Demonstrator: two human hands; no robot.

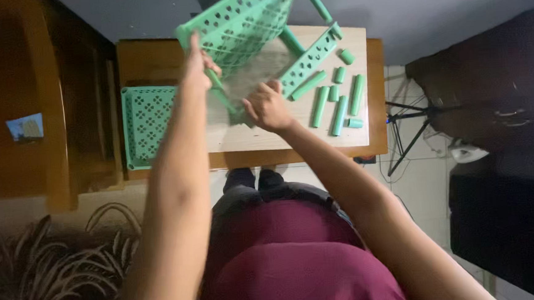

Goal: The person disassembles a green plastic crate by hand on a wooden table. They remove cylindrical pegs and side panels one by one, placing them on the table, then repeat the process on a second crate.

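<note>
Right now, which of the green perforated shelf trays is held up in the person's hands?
The tilted tray at the top, gripped by the left hand and right hand. The other tray lies flat on the table, untouched.

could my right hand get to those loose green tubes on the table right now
Probably yes. The right hand sits low on the tilted green shelf, and the green tubes lie in the open just to its right on the table, with nothing between them. It would have to let go of the shelf first.

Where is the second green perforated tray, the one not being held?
In the head view the flat green tray lies at the left end of the wooden table, beside the left forearm and below-left of the raised tray.
</note>
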